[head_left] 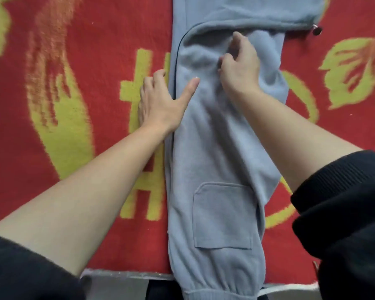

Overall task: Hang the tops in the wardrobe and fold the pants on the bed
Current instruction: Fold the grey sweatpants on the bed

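The grey pants lie lengthwise down the red and yellow blanket, far part folded back over itself, ribbed end at the near edge. My left hand lies flat and released, thumb on the cloth, fingers on the blanket beside the left seam; my right hand, just to its right, pinches a bunch of fabric. I should pin that seam straight and draw the wrinkle rightward, flat, before folding further.

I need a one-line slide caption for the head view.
Left hand rests at the edge of grey pants on a red blanket; right hand pinches the fabric.
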Demonstrator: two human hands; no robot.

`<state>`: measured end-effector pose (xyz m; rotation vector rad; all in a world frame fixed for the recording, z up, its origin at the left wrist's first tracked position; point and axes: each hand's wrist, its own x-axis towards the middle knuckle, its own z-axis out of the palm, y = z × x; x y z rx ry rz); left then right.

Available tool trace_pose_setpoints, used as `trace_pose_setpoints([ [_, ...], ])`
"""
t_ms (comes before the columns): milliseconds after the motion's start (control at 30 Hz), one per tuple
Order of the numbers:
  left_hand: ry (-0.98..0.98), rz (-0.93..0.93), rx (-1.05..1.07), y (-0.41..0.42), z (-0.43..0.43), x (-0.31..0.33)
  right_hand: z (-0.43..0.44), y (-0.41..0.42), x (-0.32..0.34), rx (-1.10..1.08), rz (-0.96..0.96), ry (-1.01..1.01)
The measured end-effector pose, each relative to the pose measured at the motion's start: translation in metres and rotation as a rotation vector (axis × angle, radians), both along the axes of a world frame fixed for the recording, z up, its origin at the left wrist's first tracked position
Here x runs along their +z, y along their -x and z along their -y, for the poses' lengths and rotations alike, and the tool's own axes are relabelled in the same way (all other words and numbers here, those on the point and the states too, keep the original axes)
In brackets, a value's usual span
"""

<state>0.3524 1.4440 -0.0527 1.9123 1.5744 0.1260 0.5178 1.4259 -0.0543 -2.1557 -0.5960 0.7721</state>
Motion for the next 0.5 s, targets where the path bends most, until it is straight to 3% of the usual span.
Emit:
trace_pose_setpoints([
  [133,-0.085,-0.164,-0.160,-0.046,-0.054,-0.005,-0.029,-0.029,0.017,-0.435,-0.623,-0.215],
  [267,-0.043,-0.308,-0.160,-0.043,-0.088,-0.025,-0.048,-0.052,0.018,-0.481,-0.836,-0.350],
  [367,-0.066,-0.318,-0.228,-0.029,-0.091,-0.044,-0.064,-0.065,0.019,-0.429,-0.707,-0.356],
  [500,-0.054,-0.324,-0.259,-0.031,-0.091,-0.057,-0.101,-0.083,0.013,-0.241,-0.028,-0.341],
])
